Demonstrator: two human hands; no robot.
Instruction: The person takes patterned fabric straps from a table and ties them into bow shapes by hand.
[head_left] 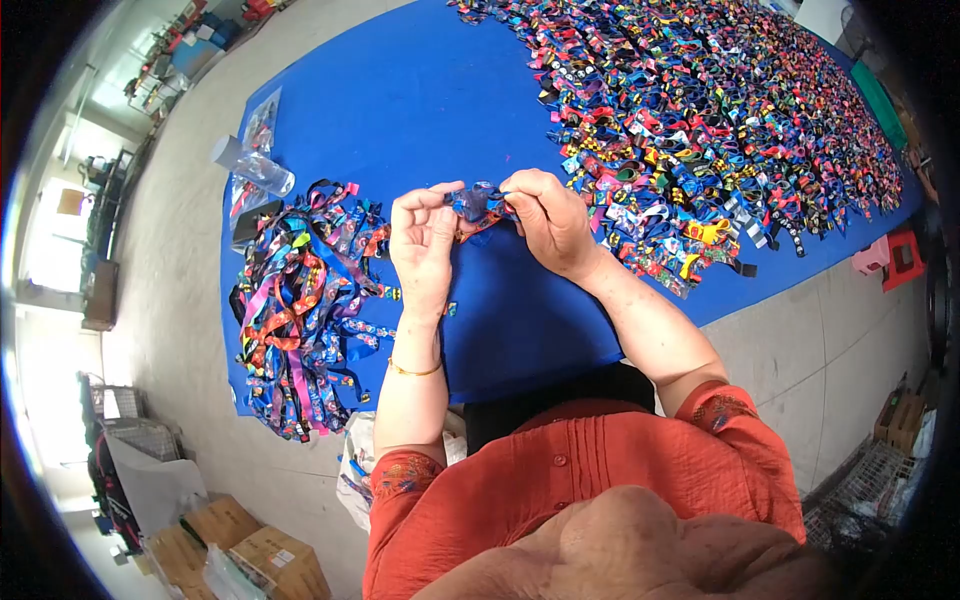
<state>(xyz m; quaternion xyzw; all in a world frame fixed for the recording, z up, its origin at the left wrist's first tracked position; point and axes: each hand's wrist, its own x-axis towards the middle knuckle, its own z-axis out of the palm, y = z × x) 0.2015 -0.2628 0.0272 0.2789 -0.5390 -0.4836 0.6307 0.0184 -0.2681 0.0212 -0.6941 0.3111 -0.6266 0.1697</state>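
Note:
A blue printed strap (478, 203) with some orange on it is stretched between my two hands, just above the blue table cover (400, 85). My left hand (422, 245) pinches one end between thumb and fingers. The other end sits between the thumb and curled forefinger of my right hand (553, 222). To the left of my left hand lies a tangled heap of printed straps (300, 310) in blue, orange, pink and black. Beyond my right hand, many looped printed straps (690, 120) lie in dense rows over the right side of the table.
A clear plastic bottle (262, 172) lies behind the strap heap, beside a clear plastic bag (262, 125). White bag (357, 465) is below the table's near edge. Cardboard boxes (270, 560) stand on the floor at lower left, a red stool (903, 258) at right.

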